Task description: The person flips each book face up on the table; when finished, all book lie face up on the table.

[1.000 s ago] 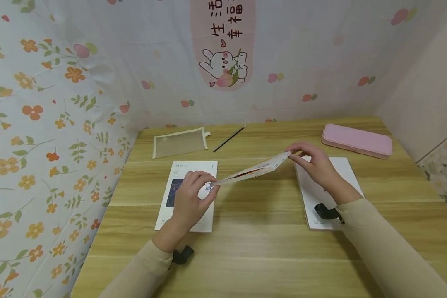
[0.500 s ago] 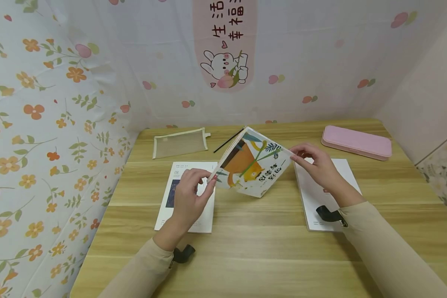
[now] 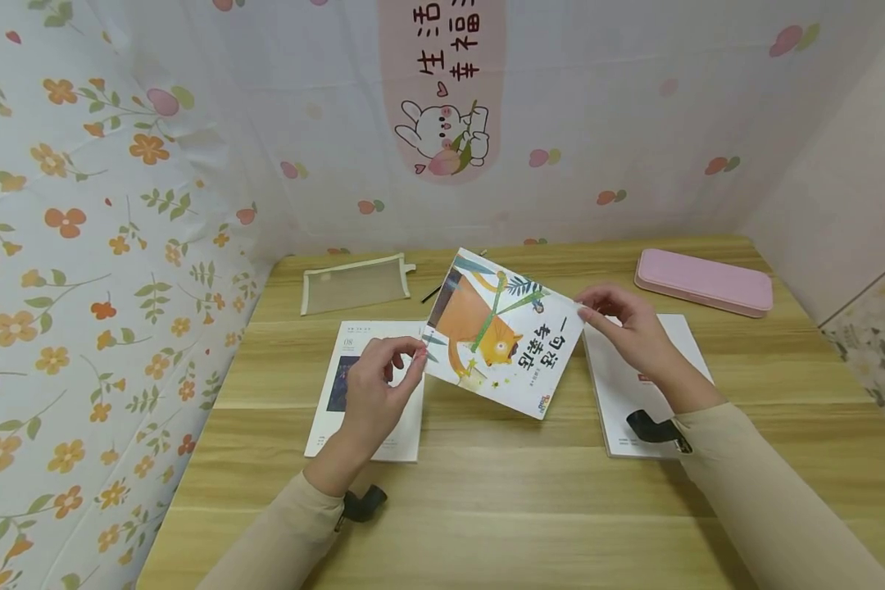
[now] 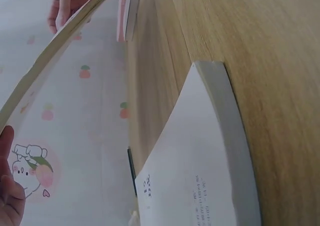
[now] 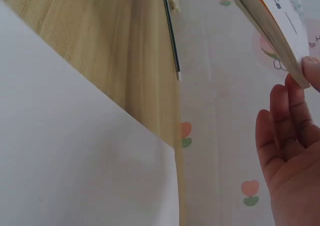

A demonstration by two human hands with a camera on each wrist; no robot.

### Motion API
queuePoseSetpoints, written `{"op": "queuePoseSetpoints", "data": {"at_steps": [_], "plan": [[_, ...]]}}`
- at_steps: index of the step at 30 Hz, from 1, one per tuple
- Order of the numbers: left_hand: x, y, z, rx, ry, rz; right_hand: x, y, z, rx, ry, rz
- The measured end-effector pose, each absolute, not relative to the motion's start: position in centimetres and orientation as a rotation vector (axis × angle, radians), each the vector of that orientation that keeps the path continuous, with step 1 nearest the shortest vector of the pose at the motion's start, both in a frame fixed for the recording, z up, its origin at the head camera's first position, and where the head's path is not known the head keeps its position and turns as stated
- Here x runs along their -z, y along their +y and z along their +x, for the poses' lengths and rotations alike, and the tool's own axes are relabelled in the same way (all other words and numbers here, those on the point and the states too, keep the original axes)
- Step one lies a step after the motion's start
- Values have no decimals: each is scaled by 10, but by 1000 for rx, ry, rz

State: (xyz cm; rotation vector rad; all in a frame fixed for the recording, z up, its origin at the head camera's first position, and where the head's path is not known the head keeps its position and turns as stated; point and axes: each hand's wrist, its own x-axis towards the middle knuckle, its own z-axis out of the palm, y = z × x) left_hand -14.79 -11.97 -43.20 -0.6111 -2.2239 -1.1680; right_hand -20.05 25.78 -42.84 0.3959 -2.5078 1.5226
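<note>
Between both hands, above the table, hangs a picture book (image 3: 503,336) with an orange fox-like animal on its white cover, tilted so the cover faces up. My left hand (image 3: 383,385) pinches its left edge between thumb and fingers. On its upper right corner my right hand (image 3: 627,332) has a pinch grip; the right wrist view shows the thumb on the cover and fingertips under the page edges (image 5: 280,46). Below the left hand lies a white book (image 3: 398,438) with a dark blue picture. Another white book (image 3: 623,385) lies under the right hand, partly hidden by it.
At the back left lies a mesh zip pouch (image 3: 356,284). Beside it a black pencil (image 3: 431,293) is partly hidden by the held book. A pink case (image 3: 704,281) sits at the back right of the wooden table (image 3: 501,508). A patterned cloth (image 3: 597,123) hangs behind.
The picture book has turned from nearly edge-on to showing its whole cover, its near edge swinging down toward me. Both hands keep hold and stay nearly in place.
</note>
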Motion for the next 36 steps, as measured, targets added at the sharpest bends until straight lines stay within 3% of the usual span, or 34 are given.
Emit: {"op": "queuePoseSetpoints", "data": {"at_steps": [20, 36], "plan": [[444, -118, -144, 1196, -2872, -329, 458, 272, -210, -1309, -2860, 565], [452, -108, -128, 1159, -3163, -520, 461, 260, -233, -1133, -3057, 641]]}}
